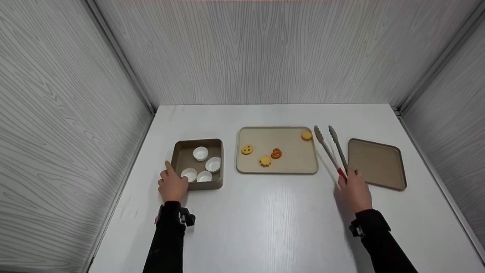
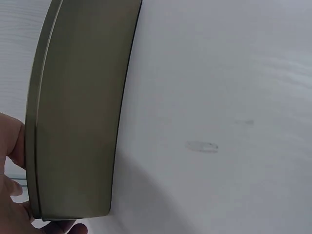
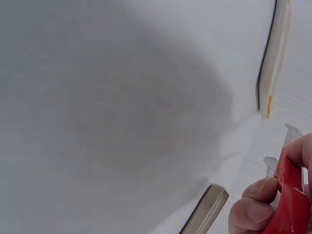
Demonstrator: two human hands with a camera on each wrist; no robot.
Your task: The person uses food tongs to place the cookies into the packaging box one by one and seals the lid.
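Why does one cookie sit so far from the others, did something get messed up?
Nothing looks spilled or broken. One yellow cookie lies at the far right corner of the light tray, apart from the other three cookies near the middle. The four white cups sit inside the brown box.

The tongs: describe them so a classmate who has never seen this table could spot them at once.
Start at the white table and find the pale tray holding cookies at its centre. Just right of it, before the empty brown tray, lie the tongs: long grey arms, red handle end gripped by the right hand.
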